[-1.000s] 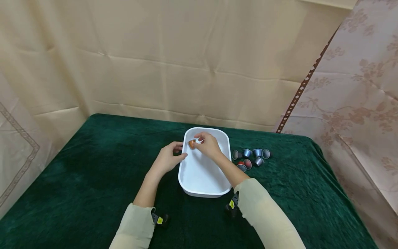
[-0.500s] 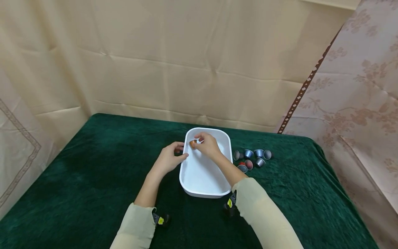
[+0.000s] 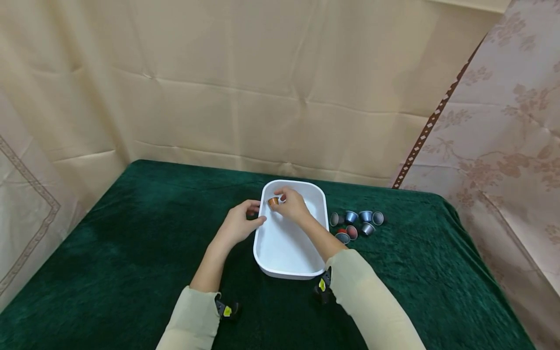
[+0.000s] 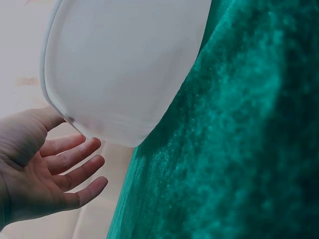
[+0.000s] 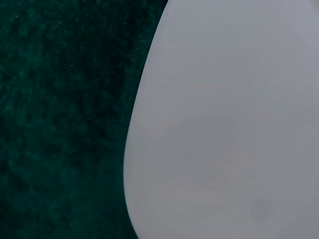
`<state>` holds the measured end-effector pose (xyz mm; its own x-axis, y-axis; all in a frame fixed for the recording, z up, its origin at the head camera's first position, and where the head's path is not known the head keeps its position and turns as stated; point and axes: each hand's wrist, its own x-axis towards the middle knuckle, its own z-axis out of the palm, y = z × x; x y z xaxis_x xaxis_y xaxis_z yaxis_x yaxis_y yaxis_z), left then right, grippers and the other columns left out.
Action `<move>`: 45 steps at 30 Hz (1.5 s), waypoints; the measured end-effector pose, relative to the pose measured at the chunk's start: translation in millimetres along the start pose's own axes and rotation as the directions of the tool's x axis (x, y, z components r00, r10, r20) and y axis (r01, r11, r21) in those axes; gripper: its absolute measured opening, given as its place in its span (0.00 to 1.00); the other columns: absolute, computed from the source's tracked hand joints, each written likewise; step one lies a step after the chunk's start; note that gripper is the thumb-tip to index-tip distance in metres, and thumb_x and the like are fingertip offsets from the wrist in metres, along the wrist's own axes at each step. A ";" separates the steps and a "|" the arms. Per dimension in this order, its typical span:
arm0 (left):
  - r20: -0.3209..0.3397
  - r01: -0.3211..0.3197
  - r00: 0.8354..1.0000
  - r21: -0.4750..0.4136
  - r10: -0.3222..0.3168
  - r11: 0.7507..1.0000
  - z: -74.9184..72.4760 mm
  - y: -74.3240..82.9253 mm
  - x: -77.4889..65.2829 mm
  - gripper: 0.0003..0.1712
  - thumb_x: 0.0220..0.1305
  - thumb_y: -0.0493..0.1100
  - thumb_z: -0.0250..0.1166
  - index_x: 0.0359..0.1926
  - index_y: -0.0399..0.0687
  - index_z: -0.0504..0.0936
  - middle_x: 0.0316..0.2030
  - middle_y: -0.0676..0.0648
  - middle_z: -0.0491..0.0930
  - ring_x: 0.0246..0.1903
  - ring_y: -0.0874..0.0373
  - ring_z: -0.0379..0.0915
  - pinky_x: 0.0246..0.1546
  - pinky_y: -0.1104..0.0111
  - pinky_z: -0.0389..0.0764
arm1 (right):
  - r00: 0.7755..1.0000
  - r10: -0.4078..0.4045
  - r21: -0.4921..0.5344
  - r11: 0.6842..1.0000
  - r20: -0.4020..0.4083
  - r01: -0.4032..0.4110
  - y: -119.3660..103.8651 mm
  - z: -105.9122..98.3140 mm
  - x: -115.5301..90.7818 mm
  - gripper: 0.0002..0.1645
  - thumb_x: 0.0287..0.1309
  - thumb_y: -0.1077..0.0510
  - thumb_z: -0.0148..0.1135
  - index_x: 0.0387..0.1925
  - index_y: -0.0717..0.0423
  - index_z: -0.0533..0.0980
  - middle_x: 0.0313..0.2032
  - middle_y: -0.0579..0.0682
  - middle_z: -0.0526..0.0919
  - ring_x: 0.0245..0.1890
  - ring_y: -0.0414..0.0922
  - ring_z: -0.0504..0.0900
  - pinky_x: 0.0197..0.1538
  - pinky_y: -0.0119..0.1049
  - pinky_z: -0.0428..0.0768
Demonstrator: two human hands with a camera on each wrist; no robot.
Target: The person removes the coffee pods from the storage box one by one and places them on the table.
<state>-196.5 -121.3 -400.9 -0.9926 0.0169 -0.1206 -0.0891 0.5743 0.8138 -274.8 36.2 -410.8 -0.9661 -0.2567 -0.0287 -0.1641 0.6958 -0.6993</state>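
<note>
A white rectangular tray [image 3: 288, 243] stands on the green cloth, long side running away from me. Over its far left part my right hand [image 3: 294, 206] pinches an orange coffee capsule [image 3: 273, 201] between thumb and fingers, rim uppermost. My left hand [image 3: 238, 222] is at the tray's left wall, thumb over the rim and the other fingers loosely spread outside. In the left wrist view, that hand [image 4: 50, 164] has its thumb tip and index finger right at the tray's [image 4: 124, 64] rim. The right wrist view holds only the tray [image 5: 224, 124] and cloth, no hand.
Right of the tray lie several loose coffee capsules, among them a blue one [image 3: 351, 217], a silver one [image 3: 367, 229] and a red one [image 3: 351, 232]. A green velvet cloth [image 3: 144, 243] covers the table. Behind it hangs a beige curtain [image 3: 262, 87].
The orange capsule has turned slightly in my right hand's fingers, from leaning to more upright. My left hand keeps its place at the tray wall. The whole view has shifted a little.
</note>
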 end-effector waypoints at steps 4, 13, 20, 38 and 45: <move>0.003 0.003 1.000 -0.002 -0.003 1.000 0.2 0.1 -0.3 0.28 0.59 0.48 0.63 0.61 0.50 0.69 0.54 0.45 0.76 0.57 0.49 0.69 0.56 0.53 0.74 | 1.000 0.009 -0.018 1.000 0.018 -0.008 -0.2 0.5 0.8 0.24 0.52 0.57 0.66 0.52 0.59 0.74 0.44 0.59 0.79 0.42 0.50 0.76 0.42 0.38 0.77; 0.002 0.005 1.000 -0.002 -0.005 1.000 0.8 1.3 -0.9 0.28 0.59 0.48 0.63 0.61 0.50 0.69 0.54 0.45 0.75 0.57 0.49 0.69 0.56 0.53 0.75 | 0.999 0.000 -0.011 1.000 0.039 0.001 1.0 2.8 1.3 0.23 0.53 0.57 0.66 0.51 0.59 0.75 0.44 0.57 0.80 0.42 0.49 0.76 0.43 0.36 0.78; 0.002 0.004 1.000 -0.004 -0.004 1.000 1.1 0.7 -0.8 0.28 0.59 0.48 0.63 0.61 0.50 0.69 0.54 0.45 0.75 0.57 0.49 0.69 0.56 0.53 0.75 | 0.999 -0.008 -0.018 1.000 0.042 0.009 -0.8 4.3 0.1 0.19 0.53 0.59 0.65 0.48 0.59 0.76 0.42 0.57 0.80 0.40 0.48 0.76 0.42 0.36 0.77; -0.005 0.001 1.000 -0.009 -0.001 1.000 1.8 0.9 -0.9 0.27 0.61 0.48 0.63 0.60 0.49 0.70 0.54 0.44 0.75 0.57 0.48 0.69 0.55 0.53 0.75 | 0.997 -0.010 -0.062 0.998 0.078 0.015 -0.8 0.4 -4.0 0.19 0.52 0.61 0.65 0.48 0.56 0.77 0.41 0.55 0.80 0.38 0.47 0.75 0.41 0.33 0.77; -0.005 -0.002 1.000 -0.007 0.002 1.000 1.1 0.1 -2.0 0.27 0.61 0.48 0.63 0.60 0.50 0.70 0.55 0.44 0.75 0.57 0.49 0.69 0.56 0.53 0.75 | 0.997 -0.047 -0.048 0.998 0.065 0.050 -2.8 -5.8 -9.9 0.18 0.52 0.61 0.65 0.47 0.56 0.78 0.41 0.55 0.81 0.38 0.47 0.75 0.40 0.33 0.77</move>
<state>-194.4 -120.4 -401.3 -0.9931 0.0145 -0.1162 -0.0874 0.5689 0.8178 -266.0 40.7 -404.5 -0.9424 -0.3319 -0.0420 -0.2217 0.7136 -0.6646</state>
